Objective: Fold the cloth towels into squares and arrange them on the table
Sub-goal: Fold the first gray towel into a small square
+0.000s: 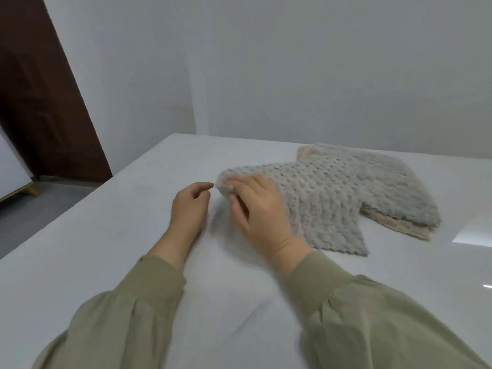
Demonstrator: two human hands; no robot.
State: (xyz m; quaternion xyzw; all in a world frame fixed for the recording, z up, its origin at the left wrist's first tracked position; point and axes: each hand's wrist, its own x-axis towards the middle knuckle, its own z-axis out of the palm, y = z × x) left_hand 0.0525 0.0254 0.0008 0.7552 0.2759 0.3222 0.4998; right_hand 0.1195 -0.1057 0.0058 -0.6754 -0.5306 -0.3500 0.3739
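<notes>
A grey knobbly towel (319,201) lies across the white table (106,249), its far end resting on a stack of towels (394,187). That stack shows a grey towel on top and a beige one (399,226) underneath. My right hand (258,211) pinches the grey towel's near left corner and lifts it slightly off the table. My left hand (190,206) hovers just left of that corner, fingers loosely curled, thumb and forefinger close together, holding nothing.
The table's left edge runs diagonally, with grey floor beyond it. A dark brown door (40,102) stands at the far left beside a white wall (266,62). Green sleeves cover both forearms.
</notes>
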